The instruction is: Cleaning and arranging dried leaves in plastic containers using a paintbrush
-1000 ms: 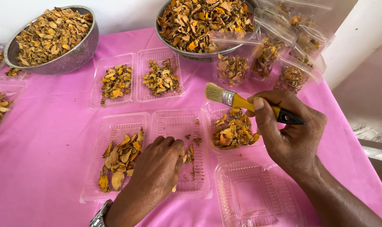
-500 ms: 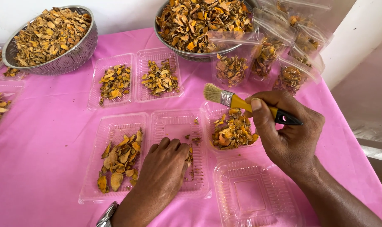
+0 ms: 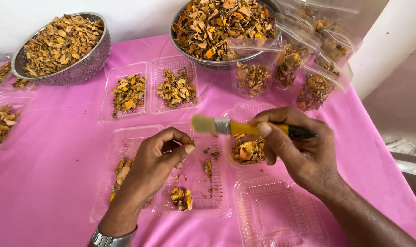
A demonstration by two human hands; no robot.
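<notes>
Paintbrush (image 3: 244,129), with a yellow handle, a silver metal band and pale bristles, lies level above the middle of the table, its bristles pointing left and its dark end pointing right. The right hand (image 3: 299,153) grasps it, thumb and fingers clenched around the handle.

The head view looks down on a table under a bright pink cloth (image 3: 57,155), speckled with brown crumbs. A white wall runs along the far edge, and pale flooring shows at the right.

The left hand (image 3: 155,162) hovers over a clear plastic double tray (image 3: 217,208), thumb and forefinger curled together in a pinch; whether they hold a piece is too small to tell. A silver wristwatch (image 3: 111,238) sits on that wrist, cut off at the near edge. The hand hides much of the tray's left half, where a few dried orange-brown slices show.

Just beneath the brush, a small tray of slices (image 3: 248,150) is partly covered by the right hand. Near right lies an empty clear tray (image 3: 276,215).

Far left stands a metal colander (image 3: 86,64) heaped with dried slices; far centre, a metal bowl (image 3: 203,61), its top cut off. Between them and the hands rests a filled double tray (image 3: 148,89). Clear filled bags (image 3: 304,68) lean at the far right. More trays are cut off at the left edge.
</notes>
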